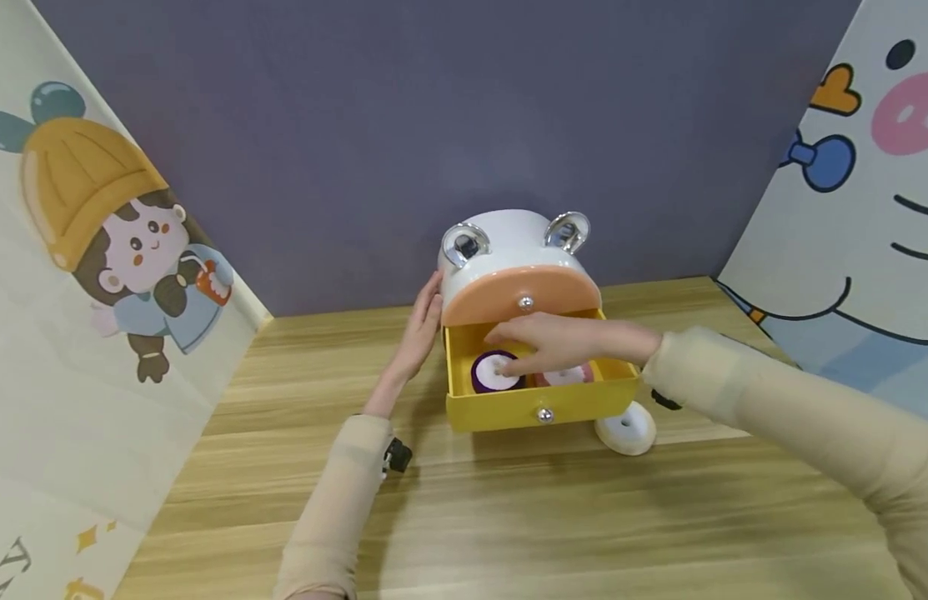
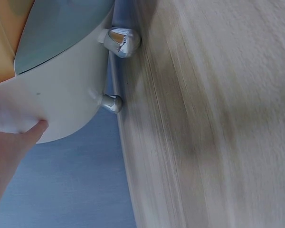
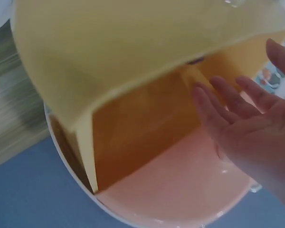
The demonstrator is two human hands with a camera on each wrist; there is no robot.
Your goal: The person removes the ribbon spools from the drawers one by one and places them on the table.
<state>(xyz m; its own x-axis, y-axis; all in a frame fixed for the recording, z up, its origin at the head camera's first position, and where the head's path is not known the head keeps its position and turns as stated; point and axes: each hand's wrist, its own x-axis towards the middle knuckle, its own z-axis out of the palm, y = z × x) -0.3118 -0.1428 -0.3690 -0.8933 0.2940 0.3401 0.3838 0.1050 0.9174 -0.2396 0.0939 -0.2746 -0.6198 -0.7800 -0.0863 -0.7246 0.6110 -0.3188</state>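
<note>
Left wall: a white panel printed with a cartoon child in an orange hat [image 1: 96,187], well apart from the hands.
Left hand: the left hand [image 1: 417,335] rests, fingers nearly straight and gripping nothing, against the left side of a glossy white rounded cabinet with silver ring-shaped ears [image 1: 504,242]; a dark grey-purple wall [image 1: 343,150] stands behind.
Drawer: a yellow box drawer with a silver knob [image 1: 501,410], pulled out toward the near side; inside, a purple-edged white round disc [image 1: 486,375] lies left, a pink-edged round disc [image 1: 570,377] right.
Right hand: the right hand [image 1: 546,343] reaches into the drawer, fingers spread, holding nothing; contact with the purple-edged disc cannot be told; the hand partly covers both discs.
Right side: a white ring-shaped disc [image 1: 636,435] on the wood-grain tabletop [image 1: 509,525], just beside the drawer; the cream sleeve [image 1: 779,392] crosses the far right.
</note>
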